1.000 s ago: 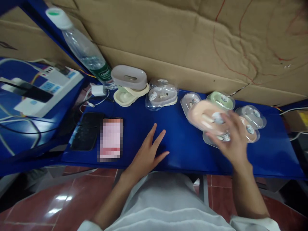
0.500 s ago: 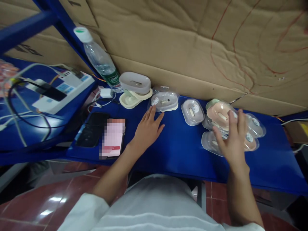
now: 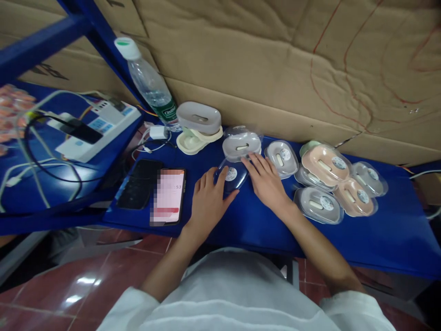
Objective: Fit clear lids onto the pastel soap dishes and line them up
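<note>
A clear plastic cover with a round sticker (image 3: 231, 174) lies on the blue table between my hands. My left hand (image 3: 210, 197) is at its left edge, thumb and fingers apart. My right hand (image 3: 267, 181) reaches in from the right, fingers spread, its fingertips by the front edge of a grey oval dish (image 3: 241, 146). Whether those fingertips touch the dish is unclear. Just right of it sits a grey packaged dish (image 3: 281, 159). Farther right is a group of packaged dishes, with a peach one (image 3: 325, 163) on top and a grey one (image 3: 319, 204) in front.
Stacked grey and cream dishes (image 3: 199, 117) stand beside a water bottle (image 3: 151, 87) at the back. Two phones (image 3: 169, 195) lie on the left of the table (image 3: 248, 225). A power strip (image 3: 99, 133) with cables is farther left; cardboard (image 3: 262, 69) lines the back.
My right hand has moved left from the packaged dishes to the grey dish. The clear cover has come off that dish towards me, and my left hand has followed it down.
</note>
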Tool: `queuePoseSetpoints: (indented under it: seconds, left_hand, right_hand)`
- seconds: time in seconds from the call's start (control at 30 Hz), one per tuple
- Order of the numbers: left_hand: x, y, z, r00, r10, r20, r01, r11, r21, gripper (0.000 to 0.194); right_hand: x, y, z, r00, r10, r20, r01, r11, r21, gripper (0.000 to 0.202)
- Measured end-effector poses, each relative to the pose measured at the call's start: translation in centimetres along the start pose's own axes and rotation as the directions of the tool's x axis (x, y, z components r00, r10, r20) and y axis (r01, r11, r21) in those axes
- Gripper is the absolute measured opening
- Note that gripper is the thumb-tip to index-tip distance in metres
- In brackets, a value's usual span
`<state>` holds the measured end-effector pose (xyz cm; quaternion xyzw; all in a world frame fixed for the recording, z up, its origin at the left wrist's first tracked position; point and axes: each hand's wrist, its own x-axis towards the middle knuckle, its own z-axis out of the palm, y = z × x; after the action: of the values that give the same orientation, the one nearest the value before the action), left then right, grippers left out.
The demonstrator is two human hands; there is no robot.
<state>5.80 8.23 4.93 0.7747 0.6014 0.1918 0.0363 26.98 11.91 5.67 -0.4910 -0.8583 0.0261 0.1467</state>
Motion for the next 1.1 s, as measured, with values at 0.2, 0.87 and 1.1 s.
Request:
queuePoseSetpoints:
  seconds: [0.2, 0.87, 1.1]
  left_hand:
    - [-4.0, -1.2, -0.4, 0.998, -0.029, 0.049, 0.032, 0.998, -0.055, 0.059]
    - [-1.9, -1.5, 0.1, 0.998, 0.057, 0.007, -0.056, 0.989, -0.135, 0.061]
    - [3.1, 2.2, 1.7, 0.958, 0.249, 0.144, -0.244, 0.968, -0.052, 0.06]
  right_hand:
    - [4.8, 1.0, 0.7, 1.0, 0.014, -0.026, -0.015, 1.0, -0.025, 0.06]
    - [-11.2, -5.3, -4.0, 0.999, 0.034, 0.005, -0.034, 0.999, 0.01, 0.036]
    - [-15.4, -4.5, -2.9, 0.964, 0.235, -0.127, -0.219, 0.967, 0.126, 0.038]
